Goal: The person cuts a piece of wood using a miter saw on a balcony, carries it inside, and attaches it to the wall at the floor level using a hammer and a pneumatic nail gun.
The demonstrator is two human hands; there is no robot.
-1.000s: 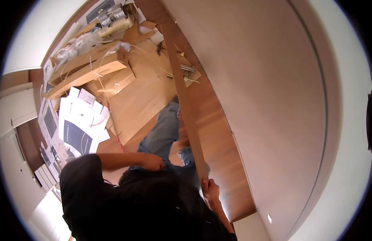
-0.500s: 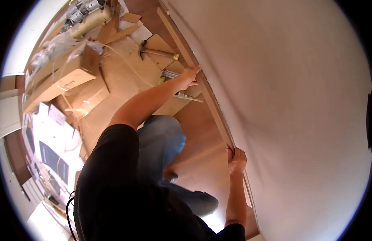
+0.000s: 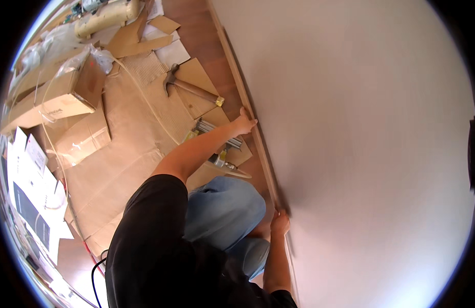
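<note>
A long, narrow brown skirting board lies along the foot of the pale wall. My left hand grips it partway along, with the fingertips over its wall-side edge. Closer to me, my right hand is closed around the near part of the board; the fingers are partly hidden. A metal nail gun with a pale hose lies on cardboard beside my left forearm, which covers part of it. Farther off, a claw hammer with a wooden handle rests on the cardboard.
Flattened cardboard covers the reddish-brown floor to the left. An open cardboard box stands there, with a beige air compressor tank behind it. A thin hose crosses the cardboard. White packaging lies at far left.
The board has come down and in against the foot of the wall, with both hands still on it. My view has shifted, and my knees have moved nearer the wall.
</note>
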